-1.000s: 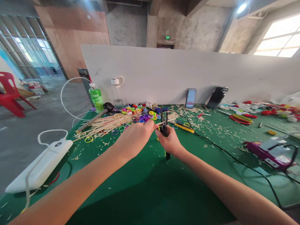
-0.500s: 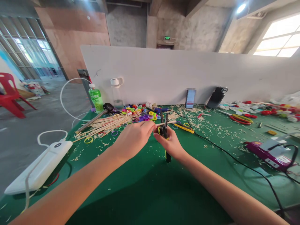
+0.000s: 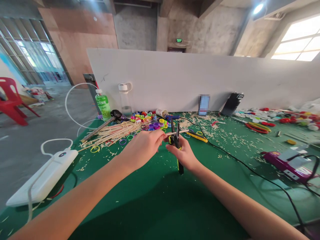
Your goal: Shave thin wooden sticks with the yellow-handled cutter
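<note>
My left hand (image 3: pixel 143 148) is closed around a thin wooden stick (image 3: pixel 184 131) in a pinch; the gripped end is hidden by my fingers. The stick runs rightward across the scissors (image 3: pixel 180 167), whose black blades point up and stand slightly apart. Wrapped round the black and yellow handles is my right hand (image 3: pixel 187 155), close beside the left. Whether the blades touch the stick I cannot tell. Beyond my hands lie a pile of similar wooden sticks (image 3: pixel 112 132) and several coloured plastic rings (image 3: pixel 156 125).
A white power strip (image 3: pixel 45 178) lies at left, a purple one (image 3: pixel 285 166) at right. A black cable (image 3: pixel 240 165) crosses the green table. Bottles (image 3: pixel 102 105), a propped phone (image 3: pixel 204 105) and a yellow-handled tool (image 3: pixel 197 136) are farther back, among wood shavings.
My left fingers have drawn slightly apart from the right hand along the stick. The scissors have shifted a little toward me and to the right.
</note>
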`<action>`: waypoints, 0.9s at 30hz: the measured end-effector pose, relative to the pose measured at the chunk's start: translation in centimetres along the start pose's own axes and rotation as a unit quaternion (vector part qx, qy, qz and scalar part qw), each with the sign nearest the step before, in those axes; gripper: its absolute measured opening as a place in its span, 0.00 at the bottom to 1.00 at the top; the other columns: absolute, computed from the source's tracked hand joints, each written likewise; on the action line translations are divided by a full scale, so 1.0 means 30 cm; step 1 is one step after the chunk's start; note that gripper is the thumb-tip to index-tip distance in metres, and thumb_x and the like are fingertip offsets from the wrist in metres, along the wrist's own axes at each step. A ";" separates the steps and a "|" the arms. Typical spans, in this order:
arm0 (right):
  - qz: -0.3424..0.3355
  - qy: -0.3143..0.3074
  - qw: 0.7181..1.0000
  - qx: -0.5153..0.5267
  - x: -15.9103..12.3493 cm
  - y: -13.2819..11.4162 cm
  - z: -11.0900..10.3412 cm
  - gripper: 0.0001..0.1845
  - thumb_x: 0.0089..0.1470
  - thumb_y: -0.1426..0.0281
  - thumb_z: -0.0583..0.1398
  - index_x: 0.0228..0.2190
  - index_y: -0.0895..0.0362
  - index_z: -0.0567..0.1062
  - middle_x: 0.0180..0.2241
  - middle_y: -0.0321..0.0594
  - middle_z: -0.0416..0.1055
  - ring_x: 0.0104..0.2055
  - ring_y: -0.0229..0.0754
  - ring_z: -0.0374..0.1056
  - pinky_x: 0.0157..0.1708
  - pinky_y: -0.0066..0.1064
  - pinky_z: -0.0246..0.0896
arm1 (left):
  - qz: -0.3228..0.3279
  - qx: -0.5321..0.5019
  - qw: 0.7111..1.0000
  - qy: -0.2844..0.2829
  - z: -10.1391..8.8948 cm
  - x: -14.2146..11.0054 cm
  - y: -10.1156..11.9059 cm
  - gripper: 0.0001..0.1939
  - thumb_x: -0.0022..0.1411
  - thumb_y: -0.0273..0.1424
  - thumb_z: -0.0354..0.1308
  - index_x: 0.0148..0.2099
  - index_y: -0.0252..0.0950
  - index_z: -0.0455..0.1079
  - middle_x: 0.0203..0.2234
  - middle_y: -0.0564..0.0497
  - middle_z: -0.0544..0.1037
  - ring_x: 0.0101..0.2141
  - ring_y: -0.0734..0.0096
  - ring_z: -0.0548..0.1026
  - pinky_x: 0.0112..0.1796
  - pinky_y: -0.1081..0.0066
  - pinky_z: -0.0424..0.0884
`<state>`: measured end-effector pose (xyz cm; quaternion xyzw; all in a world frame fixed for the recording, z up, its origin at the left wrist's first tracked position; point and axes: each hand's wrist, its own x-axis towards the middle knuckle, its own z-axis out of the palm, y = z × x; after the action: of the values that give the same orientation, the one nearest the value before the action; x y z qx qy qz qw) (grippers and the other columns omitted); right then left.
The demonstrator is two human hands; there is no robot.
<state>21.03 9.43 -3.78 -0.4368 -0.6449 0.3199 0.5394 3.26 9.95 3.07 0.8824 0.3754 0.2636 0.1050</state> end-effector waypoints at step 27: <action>0.022 -0.002 1.000 0.006 -0.005 -0.013 -0.005 0.16 0.43 0.67 0.60 0.38 0.57 0.70 0.39 0.43 0.73 0.42 0.46 0.68 0.44 0.38 0.60 | -0.015 -0.152 0.988 0.011 0.003 0.000 0.009 0.13 0.67 0.32 0.47 0.33 0.35 0.68 0.23 0.54 0.75 0.20 0.81 0.73 0.21 0.82 0.68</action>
<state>21.10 9.13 -3.46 -0.4466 -0.6345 0.3363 0.5337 3.48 9.75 3.11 0.8476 0.3454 0.3254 0.2373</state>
